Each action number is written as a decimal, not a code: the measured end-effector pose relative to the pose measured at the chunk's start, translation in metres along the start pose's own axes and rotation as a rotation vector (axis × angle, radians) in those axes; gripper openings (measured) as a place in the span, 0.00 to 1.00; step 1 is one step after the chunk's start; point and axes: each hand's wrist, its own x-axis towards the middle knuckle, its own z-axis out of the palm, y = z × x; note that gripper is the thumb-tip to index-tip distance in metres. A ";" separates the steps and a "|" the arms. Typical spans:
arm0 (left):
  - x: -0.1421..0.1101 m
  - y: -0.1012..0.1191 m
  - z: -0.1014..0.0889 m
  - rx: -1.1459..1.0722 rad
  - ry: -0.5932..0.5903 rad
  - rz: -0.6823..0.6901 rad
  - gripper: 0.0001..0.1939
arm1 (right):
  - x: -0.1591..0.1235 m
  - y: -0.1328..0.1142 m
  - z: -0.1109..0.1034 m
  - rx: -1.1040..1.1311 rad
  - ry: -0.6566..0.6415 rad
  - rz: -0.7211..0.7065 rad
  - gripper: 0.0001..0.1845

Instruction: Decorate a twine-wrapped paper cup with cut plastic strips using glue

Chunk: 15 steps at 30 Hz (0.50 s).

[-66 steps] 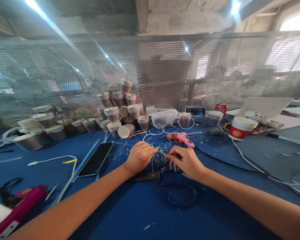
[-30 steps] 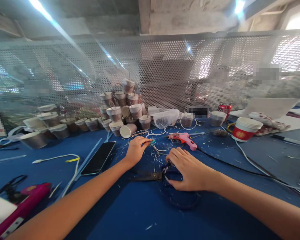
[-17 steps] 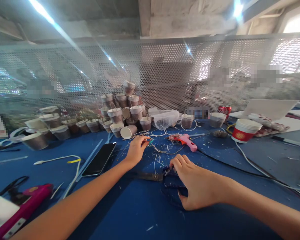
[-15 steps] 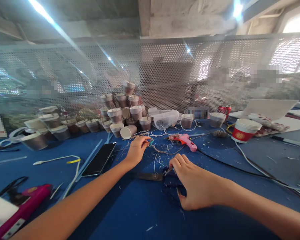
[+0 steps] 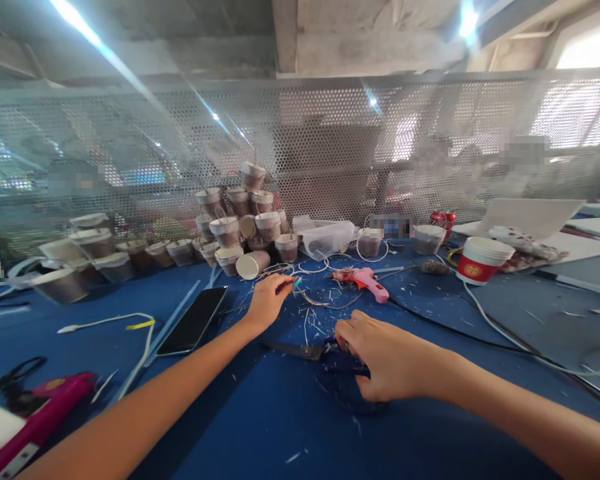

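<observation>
My left hand (image 5: 266,303) is closed in a pinch at mid-table. At its fingertips shows a small turquoise piece (image 5: 297,283), too small to name. My right hand (image 5: 375,353) is wrapped round the dark blue handles of a pair of scissors (image 5: 307,352). Their dark blades point left over the blue table (image 5: 260,427); part of the handles is hidden by the hand. Just beyond both hands lies a pink hot glue gun (image 5: 367,281), its nozzle toward the left. Thin pale strands and scraps (image 5: 315,313) are scattered between the hands and the glue gun.
Behind the left hand stand stacked small pots (image 5: 225,230), one tipped over. A phone (image 5: 194,321) lies left of the forearm, near a magenta tool (image 5: 55,407). At right are a red-and-white paper cup (image 5: 483,261) and a black cord (image 5: 445,319). Perforated metal panels (image 5: 325,153) close the back.
My right thumb and fingers have drawn in on the scissors' handles. The scissors have shifted slightly. My left hand keeps its pinch, and the whole view has moved a little.
</observation>
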 end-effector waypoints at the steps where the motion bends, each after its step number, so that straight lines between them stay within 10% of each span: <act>1: 0.000 0.000 0.000 -0.020 0.002 -0.035 0.07 | 0.001 0.000 0.001 -0.033 0.007 -0.005 0.15; 15: 0.000 -0.008 0.005 0.036 -0.077 0.030 0.11 | 0.013 0.034 0.002 0.156 0.226 -0.009 0.12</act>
